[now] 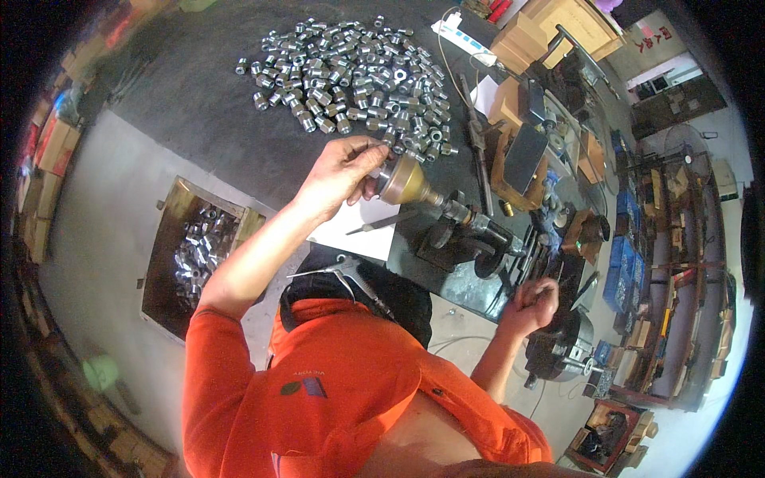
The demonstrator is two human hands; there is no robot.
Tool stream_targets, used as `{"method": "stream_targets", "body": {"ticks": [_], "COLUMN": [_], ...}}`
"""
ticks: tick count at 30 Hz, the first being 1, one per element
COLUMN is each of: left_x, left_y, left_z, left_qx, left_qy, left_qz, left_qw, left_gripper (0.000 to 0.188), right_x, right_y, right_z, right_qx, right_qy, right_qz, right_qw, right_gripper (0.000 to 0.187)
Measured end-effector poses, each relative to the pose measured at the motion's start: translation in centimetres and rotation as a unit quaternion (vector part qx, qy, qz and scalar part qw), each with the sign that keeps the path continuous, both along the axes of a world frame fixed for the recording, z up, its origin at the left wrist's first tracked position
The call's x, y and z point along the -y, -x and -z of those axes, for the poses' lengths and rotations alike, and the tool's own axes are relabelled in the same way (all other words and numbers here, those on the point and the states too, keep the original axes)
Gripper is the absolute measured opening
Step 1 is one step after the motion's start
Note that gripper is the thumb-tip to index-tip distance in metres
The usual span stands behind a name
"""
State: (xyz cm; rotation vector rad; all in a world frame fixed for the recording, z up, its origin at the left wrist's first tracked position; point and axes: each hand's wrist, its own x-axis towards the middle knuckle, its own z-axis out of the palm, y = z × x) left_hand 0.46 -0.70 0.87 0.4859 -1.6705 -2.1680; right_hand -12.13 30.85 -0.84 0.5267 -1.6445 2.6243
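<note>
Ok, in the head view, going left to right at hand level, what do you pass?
Wooden box of small metal nuts → left hand → brass-coloured cone-shaped machine head → dark metal machine body → right hand → blue crates.

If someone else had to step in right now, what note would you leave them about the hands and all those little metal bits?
Left hand: fingers closed around a small metal part at the mouth of the brass cone on the bench machine.
Right hand: fist closed on a handle at the machine's near end; the handle itself is mostly hidden.
Parts: a big heap of small metal fittings lies spread on the dark benchtop beyond the left hand. More fittings sit in the wooden box down to the left.
Done or left: I cannot tell which pile is finished.
</note>
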Motion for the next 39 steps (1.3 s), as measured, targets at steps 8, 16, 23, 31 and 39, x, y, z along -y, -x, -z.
{"method": "stream_targets", "body": {"ticks": [8,16,23,31,39], "left_x": [0.0,2.7,7.5,6.7,7.3], "left_y": [0.5,-7.3,-25.2,-14.2,5.5], "left_z": [-0.9,1.8,13.7,5.3,5.9], "left_qx": [0.011,0.149,0.379,0.402,0.305], "left_qy": [-0.043,0.040,0.337,0.503,0.689], "left_qz": [0.002,-0.107,-0.238,-0.159,-0.083], "left_qw": [0.999,0.982,0.828,0.749,0.653], "left_gripper": [0.027,0.032,0.031,0.035,0.023], "right_x": [0.0,3.9,-0.2,1.9,3.1], "right_y": [8.7,6.3,-0.4,3.8,7.3], "right_z": [12.1,-1.2,1.2,7.5,7.2], "right_qx": [0.140,-0.084,-0.007,0.118,0.026], "right_qy": [-0.062,0.010,0.007,-0.064,-0.144], "right_qz": [0.073,0.045,0.014,0.055,0.074], "right_qw": [0.986,0.995,1.000,0.989,0.986], "right_gripper": [0.021,0.014,0.015,0.012,0.013]}}
